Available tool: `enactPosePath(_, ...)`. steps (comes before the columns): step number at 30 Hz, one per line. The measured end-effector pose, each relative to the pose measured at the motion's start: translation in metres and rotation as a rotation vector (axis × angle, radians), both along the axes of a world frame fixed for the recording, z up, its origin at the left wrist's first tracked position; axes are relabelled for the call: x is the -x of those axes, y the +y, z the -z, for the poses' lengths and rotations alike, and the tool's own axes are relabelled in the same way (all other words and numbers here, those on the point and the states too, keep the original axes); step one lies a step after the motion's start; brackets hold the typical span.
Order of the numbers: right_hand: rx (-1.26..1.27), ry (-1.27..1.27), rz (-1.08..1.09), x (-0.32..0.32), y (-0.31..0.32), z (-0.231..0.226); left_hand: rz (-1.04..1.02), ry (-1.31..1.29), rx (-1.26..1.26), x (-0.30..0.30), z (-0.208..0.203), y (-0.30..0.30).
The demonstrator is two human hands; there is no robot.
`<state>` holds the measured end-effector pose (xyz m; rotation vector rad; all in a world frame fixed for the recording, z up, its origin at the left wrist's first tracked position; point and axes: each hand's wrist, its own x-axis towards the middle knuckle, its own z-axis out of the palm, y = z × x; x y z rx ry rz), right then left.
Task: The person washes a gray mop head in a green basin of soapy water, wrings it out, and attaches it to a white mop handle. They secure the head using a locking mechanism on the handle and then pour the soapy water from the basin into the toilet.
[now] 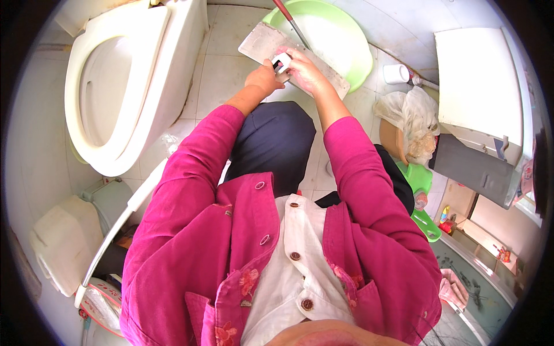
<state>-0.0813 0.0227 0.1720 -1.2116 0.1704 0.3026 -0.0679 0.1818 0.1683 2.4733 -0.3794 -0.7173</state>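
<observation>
Both hands meet at the top middle, over a long flat grey-beige slab [261, 45]. It lies slantwise at the near edge of a light green basin [360, 55]. My left hand [265, 78] is closed on a small white piece [282, 59] with a dark opening in it. My right hand [306, 70] grips the same piece from the other side, fingers bent around it. A pole with a red grip and metal shaft [293, 26] slants down to the slab behind my right hand. Whether it joins the slab, I cannot tell.
At the left stands a white toilet [151, 86] with its seat ring down. To the right are a white cup-like thing [395, 74], a bin with a plastic bag [411, 112], a white cabinet [478, 81] and green plastic slippers [424, 222]. A white bin [66, 239] stands lower left.
</observation>
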Motion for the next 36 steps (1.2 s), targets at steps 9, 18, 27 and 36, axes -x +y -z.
enactPosePath(9,-0.032,-0.006,-0.031,-0.003,-0.008,0.009,0.001,-0.005,0.046,0.001,0.000,-0.002)
enactPosePath(18,0.149,-0.010,-0.011,-0.003,0.002,0.011,-0.021,0.019,0.057,0.000,0.003,-0.003)
enactPosePath(27,0.149,0.087,-0.052,-0.011,-0.005,0.007,-0.026,0.015,0.080,0.000,0.008,-0.005)
enactPosePath(36,0.207,0.103,-0.014,-0.012,0.005,0.001,-0.030,0.025,0.068,0.001,0.004,-0.001)
